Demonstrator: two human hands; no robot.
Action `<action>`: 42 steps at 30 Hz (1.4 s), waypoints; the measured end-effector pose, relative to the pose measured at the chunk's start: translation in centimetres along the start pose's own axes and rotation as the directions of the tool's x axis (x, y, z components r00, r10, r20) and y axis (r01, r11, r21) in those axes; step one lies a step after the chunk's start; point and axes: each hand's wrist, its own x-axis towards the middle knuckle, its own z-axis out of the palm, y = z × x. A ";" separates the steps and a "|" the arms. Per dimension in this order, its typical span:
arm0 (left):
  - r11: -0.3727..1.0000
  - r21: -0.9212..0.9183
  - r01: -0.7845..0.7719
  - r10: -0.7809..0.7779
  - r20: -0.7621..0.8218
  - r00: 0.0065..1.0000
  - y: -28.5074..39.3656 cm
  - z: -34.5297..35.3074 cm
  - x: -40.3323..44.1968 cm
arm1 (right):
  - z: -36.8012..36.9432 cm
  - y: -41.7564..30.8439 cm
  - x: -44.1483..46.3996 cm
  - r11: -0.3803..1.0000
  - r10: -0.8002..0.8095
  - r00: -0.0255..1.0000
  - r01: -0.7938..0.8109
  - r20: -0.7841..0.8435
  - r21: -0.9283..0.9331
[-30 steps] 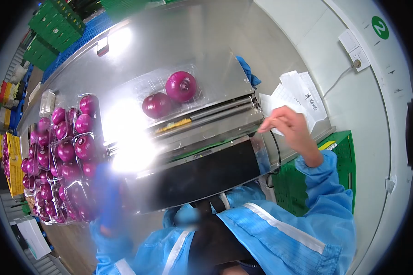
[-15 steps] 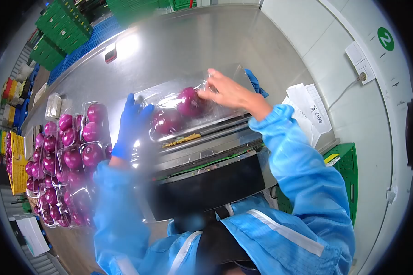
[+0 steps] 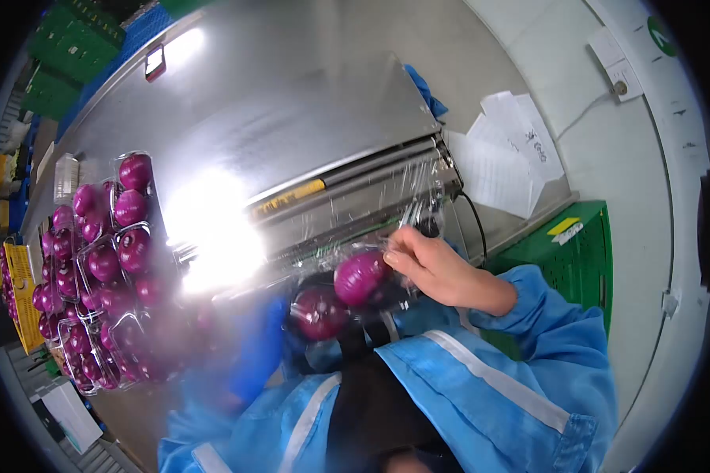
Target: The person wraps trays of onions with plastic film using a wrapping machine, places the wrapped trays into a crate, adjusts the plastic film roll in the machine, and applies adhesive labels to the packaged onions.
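Observation:
Two red onions (image 3: 360, 277) sit in a clear plastic tray, held low in front of my body. My bare right hand (image 3: 442, 272) is closed at the tray's right end, pinching its edge and the clear film there. My left hand (image 3: 260, 347), in a blue glove, is beside the tray's left end; blur hides its fingers. Clear cling film (image 3: 398, 189) stretches over the rollers of the steel wrapping machine (image 3: 347, 102) towards the tray. A yellow strip (image 3: 292, 195) lies along the machine's front bar.
Stacked clear packs of red onions (image 3: 102, 260) stand at left. Loose papers (image 3: 513, 150) and a blue cloth (image 3: 426, 91) lie at right. A green crate (image 3: 560, 252) is below the papers. A small red-and-white device (image 3: 155, 63) rests at the far edge.
Both hands have come back towards my body, and the onion tray has left the machine's flat top. Film now spans the rollers. The camera view has shifted too.

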 end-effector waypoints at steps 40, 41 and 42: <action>0.810 0.032 -0.586 0.586 0.010 0.811 0.1 6.7 -6.6 | 13.3 4.6 -10.8 0.753 -0.339 0.922 0.148 0.185 0.642; 0.731 0.043 -0.682 0.680 0.039 0.732 0.8 6.8 -6.6 | 13.0 4.3 -11.5 0.770 -0.389 0.913 0.249 0.124 0.587; 0.728 0.036 -0.685 0.681 0.082 0.728 2.0 6.6 -6.8 | 12.6 3.9 -12.0 0.780 -0.446 0.892 0.349 0.070 0.519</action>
